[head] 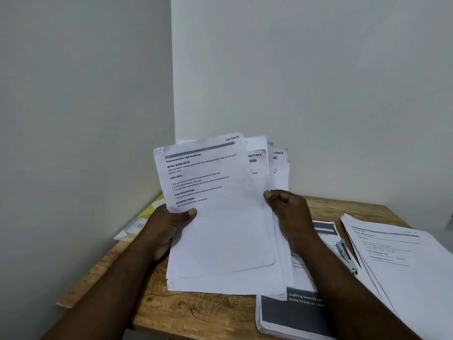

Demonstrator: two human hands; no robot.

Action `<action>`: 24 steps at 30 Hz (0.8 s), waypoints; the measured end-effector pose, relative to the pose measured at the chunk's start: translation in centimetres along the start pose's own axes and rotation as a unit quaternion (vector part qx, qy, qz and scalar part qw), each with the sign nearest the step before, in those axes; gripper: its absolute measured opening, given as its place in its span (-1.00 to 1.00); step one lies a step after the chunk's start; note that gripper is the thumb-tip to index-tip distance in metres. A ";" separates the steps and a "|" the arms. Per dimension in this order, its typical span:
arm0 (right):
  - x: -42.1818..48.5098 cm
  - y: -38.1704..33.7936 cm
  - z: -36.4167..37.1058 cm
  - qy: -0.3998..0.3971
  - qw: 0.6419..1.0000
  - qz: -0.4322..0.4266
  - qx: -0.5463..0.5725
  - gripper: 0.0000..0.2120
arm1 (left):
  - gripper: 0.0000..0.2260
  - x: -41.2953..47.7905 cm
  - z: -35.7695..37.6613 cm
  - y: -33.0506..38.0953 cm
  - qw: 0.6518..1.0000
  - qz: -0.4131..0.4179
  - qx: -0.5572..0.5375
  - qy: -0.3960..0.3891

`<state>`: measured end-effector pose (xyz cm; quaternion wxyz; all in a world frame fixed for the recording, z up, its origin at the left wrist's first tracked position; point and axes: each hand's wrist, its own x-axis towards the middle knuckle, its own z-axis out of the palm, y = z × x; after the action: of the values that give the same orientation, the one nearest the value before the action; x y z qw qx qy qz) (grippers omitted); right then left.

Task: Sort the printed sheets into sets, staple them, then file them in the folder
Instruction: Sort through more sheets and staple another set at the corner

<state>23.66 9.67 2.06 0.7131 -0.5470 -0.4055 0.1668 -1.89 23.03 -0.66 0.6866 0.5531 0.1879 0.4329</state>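
your left grip and right grip are both closed on a fanned stack of printed sheets, held upright above the middle of the worktop. the front sheet reads "section 8"; sheets behind show "section 1" and "section 3". a stapler lies near the right edge, touching a second pile of sheets. a yellow folder sits at the far left corner, and a dark-covered booklet lies at the near edge.
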 end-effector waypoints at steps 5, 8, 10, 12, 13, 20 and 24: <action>-0.4 -0.1 0.0 0.018 0.999 0.007 -0.040 -0.51 | -0.66 -0.5 0.7 0.5 1.000 -0.020 0.017 -0.003; -0.9 -0.4 0.4 0.025 0.999 -0.002 -0.034 -0.47 | -0.70 -0.5 0.7 0.7 0.999 -0.027 0.029 0.014; -0.9 -0.8 0.6 0.072 0.996 -0.014 -0.047 -0.49 | -0.70 -0.4 0.6 0.7 0.998 -0.031 0.034 0.031; -0.7 -1.3 0.4 0.131 0.990 -0.015 -0.045 -0.52 | -0.70 -0.3 0.5 0.6 0.997 -0.034 0.035 0.053; -0.5 -1.4 0.2 0.155 0.987 -0.007 -0.044 -0.54 | -0.70 -0.2 0.5 0.6 0.997 -0.034 0.032 0.064; 0.9 -1.4 -2.4 0.303 0.948 -0.020 -0.093 -0.78 | -0.65 0.4 0.3 0.1 0.994 -0.027 0.008 0.104; 1.2 -2.8 -4.1 0.431 0.895 -0.068 -0.088 -0.74 | -0.68 0.7 -0.1 -0.2 0.991 -0.030 0.033 0.127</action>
<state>26.97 6.92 4.81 0.7763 -0.5973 -0.1073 -0.1706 -1.48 23.67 -0.70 0.6508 0.5102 0.3042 0.4728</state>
